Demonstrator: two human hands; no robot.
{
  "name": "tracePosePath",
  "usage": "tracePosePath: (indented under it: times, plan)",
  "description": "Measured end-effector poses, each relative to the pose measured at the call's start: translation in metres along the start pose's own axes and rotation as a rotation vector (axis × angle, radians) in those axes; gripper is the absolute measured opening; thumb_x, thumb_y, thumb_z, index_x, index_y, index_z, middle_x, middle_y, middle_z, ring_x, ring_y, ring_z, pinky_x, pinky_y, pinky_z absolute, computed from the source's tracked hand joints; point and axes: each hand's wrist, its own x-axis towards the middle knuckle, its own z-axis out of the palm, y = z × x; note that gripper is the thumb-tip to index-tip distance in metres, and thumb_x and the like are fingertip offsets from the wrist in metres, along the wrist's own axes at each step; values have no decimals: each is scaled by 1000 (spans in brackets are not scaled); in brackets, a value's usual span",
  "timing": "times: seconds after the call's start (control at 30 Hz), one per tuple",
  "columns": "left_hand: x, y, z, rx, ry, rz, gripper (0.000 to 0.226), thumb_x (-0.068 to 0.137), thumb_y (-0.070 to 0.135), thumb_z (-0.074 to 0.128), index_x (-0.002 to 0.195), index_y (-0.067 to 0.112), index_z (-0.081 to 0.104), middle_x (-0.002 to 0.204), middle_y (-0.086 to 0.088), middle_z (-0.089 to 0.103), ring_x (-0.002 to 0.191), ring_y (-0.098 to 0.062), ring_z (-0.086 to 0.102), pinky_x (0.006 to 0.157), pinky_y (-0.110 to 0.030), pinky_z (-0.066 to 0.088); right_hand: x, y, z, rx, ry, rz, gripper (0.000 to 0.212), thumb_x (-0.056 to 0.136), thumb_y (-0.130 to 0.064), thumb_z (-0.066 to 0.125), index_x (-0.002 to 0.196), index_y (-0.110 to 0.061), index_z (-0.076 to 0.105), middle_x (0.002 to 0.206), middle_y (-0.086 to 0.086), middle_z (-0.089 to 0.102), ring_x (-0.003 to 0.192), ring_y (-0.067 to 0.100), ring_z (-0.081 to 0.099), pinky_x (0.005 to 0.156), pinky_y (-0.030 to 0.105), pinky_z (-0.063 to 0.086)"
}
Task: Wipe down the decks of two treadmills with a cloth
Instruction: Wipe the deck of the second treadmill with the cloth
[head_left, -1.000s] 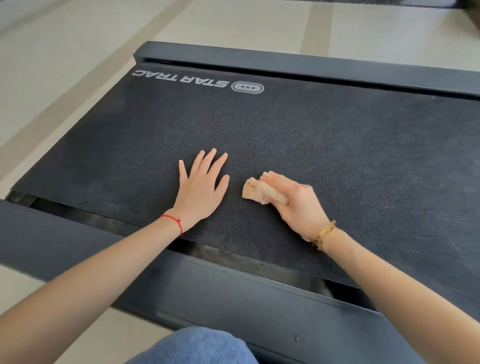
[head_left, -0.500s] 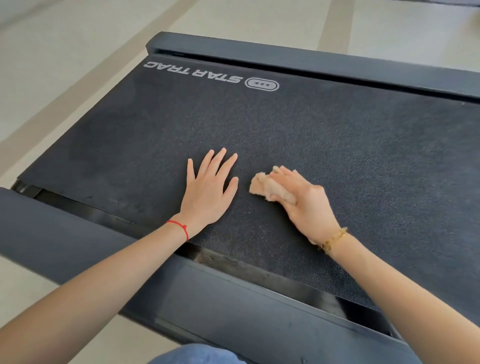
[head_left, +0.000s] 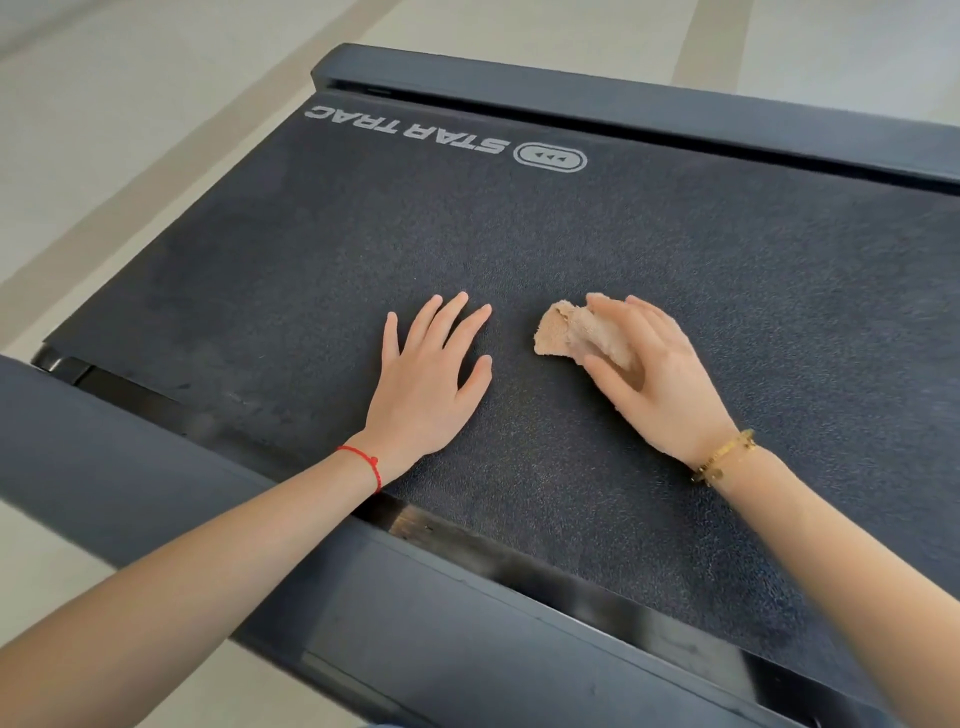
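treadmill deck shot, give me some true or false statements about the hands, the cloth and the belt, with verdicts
1. The right hand grips the tan cloth against the belt. True.
2. The left hand holds a second cloth. False: it lies flat on the belt, fingers spread, holding nothing.
3. A red string bracelet is on the left wrist. True.
4. The cloth lies on the STAR TRAC logo. False: the logo is farther up the belt, uncovered.
5. The two hands overlap. False: bare belt shows between them.

Crumpled tan cloth (head_left: 569, 332) on black treadmill deck (head_left: 675, 270)
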Motion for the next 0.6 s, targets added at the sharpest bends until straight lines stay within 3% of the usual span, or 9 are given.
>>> tracePosePath:
  times: [0.13,0.23,0.37,0.6]
  plan:
    - [-1,0,0,4,-1,-4,56,100,47,27,155,33,23,163,7,18,152,-15,7,122,-56,4,-19,4,-8,30,-23,-29,55,96,-21,56,148,-23,36,148,-5,39,136,13,38,114,38,33]
    - [0,2,1,13,-5,-5,56,100,46,26,155,33,22,163,7,17,152,-15,6,122,-56,4,-24,5,-8,40,-115,-64,58,98,-20,52,152,-25,29,154,-6,30,144,13,26,119,37,24]
    - [-1,2,2,20,-6,-5,56,101,45,27,155,32,22,163,6,18,152,-16,6,122,-56,4,-9,8,-3,-72,-167,-41,51,101,-25,46,149,-30,32,146,-4,38,144,21,26,120,50,16]
    - [0,3,1,25,-25,-7,57,100,46,24,155,32,20,164,7,16,152,-15,4,122,-55,4,51,19,6,-118,-141,41,43,103,-25,44,145,-25,41,140,0,47,143,28,28,121,49,13]
